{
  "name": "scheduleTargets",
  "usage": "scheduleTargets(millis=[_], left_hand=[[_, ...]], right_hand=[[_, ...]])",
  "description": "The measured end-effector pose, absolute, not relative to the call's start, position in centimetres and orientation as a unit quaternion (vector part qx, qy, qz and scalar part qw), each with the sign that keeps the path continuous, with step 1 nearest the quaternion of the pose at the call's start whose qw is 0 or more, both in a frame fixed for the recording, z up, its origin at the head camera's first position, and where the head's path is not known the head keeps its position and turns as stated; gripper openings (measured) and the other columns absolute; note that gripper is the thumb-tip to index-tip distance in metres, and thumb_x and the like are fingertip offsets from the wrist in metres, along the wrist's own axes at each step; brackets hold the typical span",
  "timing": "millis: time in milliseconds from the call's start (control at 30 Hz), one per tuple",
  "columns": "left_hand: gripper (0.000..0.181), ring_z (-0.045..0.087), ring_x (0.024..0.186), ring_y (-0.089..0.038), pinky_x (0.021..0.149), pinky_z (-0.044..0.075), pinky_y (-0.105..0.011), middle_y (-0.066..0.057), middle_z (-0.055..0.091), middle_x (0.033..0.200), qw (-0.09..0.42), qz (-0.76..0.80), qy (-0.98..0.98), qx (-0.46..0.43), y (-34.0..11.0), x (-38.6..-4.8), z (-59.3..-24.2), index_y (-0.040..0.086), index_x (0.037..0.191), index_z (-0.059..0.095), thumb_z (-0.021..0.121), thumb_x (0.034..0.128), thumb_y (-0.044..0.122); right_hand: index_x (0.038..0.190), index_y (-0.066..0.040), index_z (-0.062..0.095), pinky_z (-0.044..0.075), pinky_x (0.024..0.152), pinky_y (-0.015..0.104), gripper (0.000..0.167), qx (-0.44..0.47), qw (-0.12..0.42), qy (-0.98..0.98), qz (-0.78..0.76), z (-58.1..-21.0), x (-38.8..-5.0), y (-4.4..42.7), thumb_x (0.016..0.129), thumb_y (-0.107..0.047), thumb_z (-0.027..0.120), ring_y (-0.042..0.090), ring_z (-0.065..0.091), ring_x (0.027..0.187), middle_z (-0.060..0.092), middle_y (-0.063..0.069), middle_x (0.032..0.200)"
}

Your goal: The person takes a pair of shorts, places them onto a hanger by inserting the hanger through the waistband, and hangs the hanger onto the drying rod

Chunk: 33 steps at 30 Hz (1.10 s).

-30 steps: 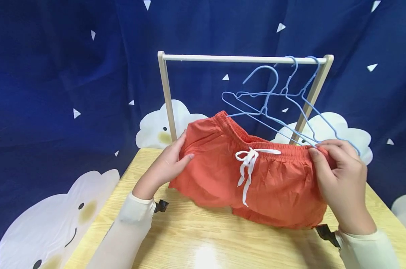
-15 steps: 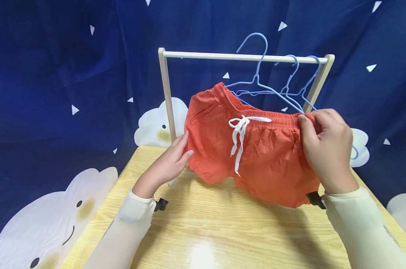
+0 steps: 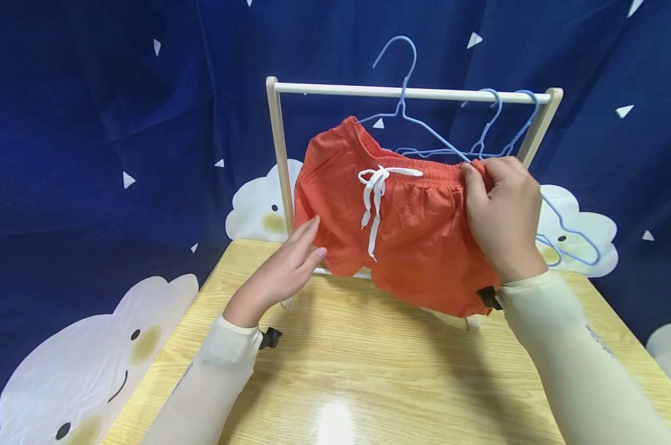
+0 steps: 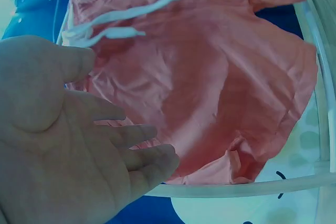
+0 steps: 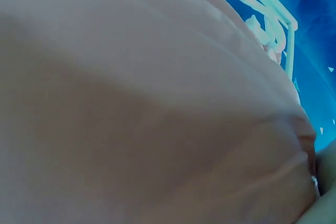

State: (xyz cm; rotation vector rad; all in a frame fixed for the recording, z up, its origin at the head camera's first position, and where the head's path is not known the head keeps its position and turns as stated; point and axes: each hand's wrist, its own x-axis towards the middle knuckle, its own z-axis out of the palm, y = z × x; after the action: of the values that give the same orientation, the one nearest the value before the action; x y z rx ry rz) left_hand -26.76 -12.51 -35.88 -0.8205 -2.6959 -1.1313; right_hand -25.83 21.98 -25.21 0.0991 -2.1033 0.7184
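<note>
Red shorts [image 3: 424,241] with a white drawstring [image 3: 377,185] hang from a blue wire hanger [image 3: 424,127] whose lower part is inside the waistband. The hanger's hook rises above the rack's rail, its tip apart from it. At the waistband's right corner, my right hand [image 3: 505,213] pinches the cloth and apparently the hanger's end. My left hand [image 3: 282,269] is beside the left leg of the shorts, fingers extended and gripping nothing; whether the fingertips touch the cloth is unclear. Cloth fills most of the right wrist view.
Behind the shorts stands a small wooden rack [image 3: 280,154] with a white rail [image 3: 335,90]. Two more blue hangers [image 3: 493,117] hang at its right end. Everything is on a wooden table [image 3: 335,358], before a dark blue curtain [image 3: 91,93] with white clouds.
My right hand has lifted the shorts and hanger up and leftward, bringing the hook above rail height. The left hand, earlier at the shorts' left side, has stayed nearly in place.
</note>
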Motion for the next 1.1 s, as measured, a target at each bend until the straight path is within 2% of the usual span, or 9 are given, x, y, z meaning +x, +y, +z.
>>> scheduleTargets(millis=[233,433,667,1100], left_hand=[[0.072,0.022,0.168,-0.032,0.135,0.021,-0.054,-0.009,0.018,0.182,0.055,-0.369,-0.888,-0.268,-11.9,-26.0,-35.6,0.014,0.175,0.014,0.048,0.1155,0.034],[0.07,0.023,0.167,-0.031,0.135,0.021,-0.053,-0.011,0.021,0.181,0.061,-0.368,-0.887,-0.272,-11.8,-25.9,-35.5,0.01,0.175,0.017,0.048,0.1158,0.032],[0.071,0.024,0.167,-0.033,0.134,0.022,-0.055,-0.01,0.02,0.181,0.049,-0.367,-0.89,-0.267,-11.7,-25.9,-35.6,0.014,0.175,0.016,0.048,0.1155,0.035],[0.072,0.024,0.167,-0.036,0.134,0.022,-0.056,-0.014,0.022,0.18,0.038,-0.357,-0.895,-0.265,-11.6,-26.0,-35.9,0.013,0.175,0.017,0.05,0.115,0.035]], right_hand=[[0.114,-0.002,0.081,0.047,0.08,0.041,0.042,0.045,0.431,-0.854,0.289,-25.7,-26.0,21.6,0.11,-0.039,0.061,0.034,0.065,0.098,0.076,0.019,0.111],[0.113,-0.002,0.08,0.048,0.078,0.042,0.04,0.052,0.428,-0.855,0.287,-26.9,-26.1,21.1,0.111,-0.036,0.061,0.034,0.066,0.093,0.077,0.019,0.107],[0.111,-0.001,0.079,0.048,0.075,0.042,0.041,0.056,0.421,-0.86,0.284,-27.9,-26.1,20.6,0.112,-0.036,0.06,0.032,0.063,0.087,0.074,0.019,0.1],[0.116,-0.001,0.078,0.06,0.088,0.051,0.041,0.045,0.399,-0.867,0.295,-29.6,-26.3,20.5,0.112,-0.038,0.06,0.035,0.066,0.097,0.075,0.018,0.113]])
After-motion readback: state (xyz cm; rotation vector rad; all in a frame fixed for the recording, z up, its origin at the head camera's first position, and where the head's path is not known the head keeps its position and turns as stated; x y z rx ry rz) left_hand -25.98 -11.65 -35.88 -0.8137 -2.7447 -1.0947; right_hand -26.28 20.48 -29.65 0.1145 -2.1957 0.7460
